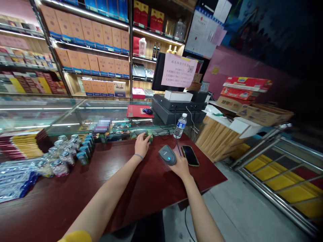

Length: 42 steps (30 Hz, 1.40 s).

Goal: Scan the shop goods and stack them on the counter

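My right hand (pixel 181 166) is wrapped round a dark grey barcode scanner (pixel 167 155) with a blue light on it. A cable runs up from the scanner past a water bottle (pixel 180 127). Just right of that hand, a phone (pixel 190 155) lies flat on the dark red table (pixel 141 195). My left hand (pixel 141 146) is at the far edge of the table, its fingers closed on a small green pack (pixel 149 135). Part of the pack is hidden behind the fingers.
Several lidded jars (pixel 59 167) and small green containers (pixel 83 158) stand in rows at left, beside blue-and-clear packets (pixel 17 179). Behind the table are a glass counter (pixel 65 116), a mouse (pixel 147 111) on a red pad and a monitor (pixel 157 72). Metal railing (pixel 272 183) stands at right.
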Each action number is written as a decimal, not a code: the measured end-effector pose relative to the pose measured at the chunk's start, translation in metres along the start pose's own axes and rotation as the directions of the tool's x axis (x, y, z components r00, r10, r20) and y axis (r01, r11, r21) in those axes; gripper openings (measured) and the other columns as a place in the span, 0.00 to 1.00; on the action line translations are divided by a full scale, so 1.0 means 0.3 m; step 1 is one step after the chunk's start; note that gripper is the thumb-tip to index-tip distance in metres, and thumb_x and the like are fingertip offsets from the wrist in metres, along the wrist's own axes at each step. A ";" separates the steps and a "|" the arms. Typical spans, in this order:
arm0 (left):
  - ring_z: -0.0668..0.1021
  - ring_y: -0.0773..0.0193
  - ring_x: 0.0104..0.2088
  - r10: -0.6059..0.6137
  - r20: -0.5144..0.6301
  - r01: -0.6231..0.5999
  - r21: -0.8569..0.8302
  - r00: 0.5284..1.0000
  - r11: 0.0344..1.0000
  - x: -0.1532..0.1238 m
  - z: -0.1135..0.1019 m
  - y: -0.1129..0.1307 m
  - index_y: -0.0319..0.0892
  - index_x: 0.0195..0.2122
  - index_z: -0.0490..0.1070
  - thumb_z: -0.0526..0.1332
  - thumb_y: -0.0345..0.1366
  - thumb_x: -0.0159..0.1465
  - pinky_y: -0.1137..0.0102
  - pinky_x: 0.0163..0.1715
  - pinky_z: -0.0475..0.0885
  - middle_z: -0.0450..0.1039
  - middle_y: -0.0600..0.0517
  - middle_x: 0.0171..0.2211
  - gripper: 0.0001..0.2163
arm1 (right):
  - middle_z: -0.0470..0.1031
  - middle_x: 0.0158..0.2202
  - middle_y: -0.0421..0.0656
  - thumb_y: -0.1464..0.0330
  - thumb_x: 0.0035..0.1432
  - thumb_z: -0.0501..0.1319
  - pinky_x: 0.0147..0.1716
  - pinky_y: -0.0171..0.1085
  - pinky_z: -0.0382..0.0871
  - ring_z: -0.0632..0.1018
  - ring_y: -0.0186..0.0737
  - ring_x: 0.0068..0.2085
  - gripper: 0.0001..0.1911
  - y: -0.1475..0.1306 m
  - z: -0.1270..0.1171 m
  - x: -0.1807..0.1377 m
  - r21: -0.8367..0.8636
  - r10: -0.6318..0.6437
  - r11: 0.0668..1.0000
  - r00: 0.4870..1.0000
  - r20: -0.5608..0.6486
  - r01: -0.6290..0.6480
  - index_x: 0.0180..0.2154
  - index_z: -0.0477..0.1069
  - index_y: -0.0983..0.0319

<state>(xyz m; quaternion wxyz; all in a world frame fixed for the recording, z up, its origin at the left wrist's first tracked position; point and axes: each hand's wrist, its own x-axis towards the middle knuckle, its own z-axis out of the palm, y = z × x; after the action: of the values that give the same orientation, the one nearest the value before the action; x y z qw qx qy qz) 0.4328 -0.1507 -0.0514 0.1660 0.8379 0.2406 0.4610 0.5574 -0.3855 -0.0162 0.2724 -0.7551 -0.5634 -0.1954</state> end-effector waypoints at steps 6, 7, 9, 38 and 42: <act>0.74 0.52 0.51 -0.044 0.049 0.053 -0.190 0.998 0.980 -0.031 -0.023 0.002 0.43 0.42 0.74 0.63 0.28 0.60 0.54 0.55 0.68 0.74 0.44 0.46 0.09 | 0.80 0.27 0.43 0.61 0.52 0.63 0.24 0.35 0.63 0.81 0.47 0.26 0.18 -0.051 0.034 0.047 0.011 0.033 0.999 0.998 -0.044 -0.032 0.44 0.70 0.60; 0.75 0.53 0.49 -0.092 0.044 0.099 -0.236 0.995 0.967 -0.046 -0.040 0.001 0.43 0.43 0.73 0.63 0.29 0.61 0.55 0.54 0.69 0.75 0.45 0.44 0.09 | 0.80 0.26 0.42 0.61 0.52 0.63 0.24 0.34 0.63 0.81 0.47 0.26 0.17 -0.063 0.045 0.058 0.013 0.035 0.999 0.998 -0.059 -0.034 0.44 0.70 0.59; 0.76 0.55 0.47 -0.225 -0.016 0.206 -0.344 0.974 0.916 -0.080 -0.093 -0.006 0.42 0.45 0.72 0.62 0.32 0.63 0.57 0.52 0.70 0.75 0.45 0.44 0.10 | 0.80 0.25 0.42 0.61 0.52 0.63 0.24 0.34 0.62 0.81 0.47 0.26 0.17 -0.087 0.070 0.081 0.027 0.029 0.999 0.997 -0.077 -0.027 0.44 0.70 0.59; 0.78 0.62 0.45 -0.640 0.254 0.437 -0.888 0.726 0.144 -0.332 -0.748 -0.292 0.46 0.59 0.69 0.62 0.41 0.66 0.68 0.38 0.76 0.71 0.44 0.58 0.20 | 0.80 0.29 0.43 0.62 0.49 0.62 0.29 0.35 0.63 0.81 0.45 0.29 0.21 -0.570 0.237 0.077 0.368 -0.570 0.793 0.804 0.169 0.485 0.45 0.68 0.62; 0.78 0.60 0.47 -0.608 0.233 0.456 -0.856 0.759 0.242 -0.327 -0.740 -0.299 0.46 0.59 0.68 0.60 0.44 0.67 0.66 0.39 0.75 0.71 0.42 0.57 0.20 | 0.79 0.27 0.42 0.64 0.48 0.61 0.27 0.35 0.60 0.80 0.43 0.28 0.16 -0.567 0.237 0.076 0.369 -0.592 0.775 0.794 0.141 0.513 0.41 0.68 0.61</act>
<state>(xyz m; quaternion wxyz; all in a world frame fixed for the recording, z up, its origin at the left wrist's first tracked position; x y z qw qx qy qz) 0.1760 -0.1184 -0.0487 0.6994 0.4563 0.2483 0.4909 0.4003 -0.2868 -0.0251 0.2451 -0.5200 -0.8144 -0.0796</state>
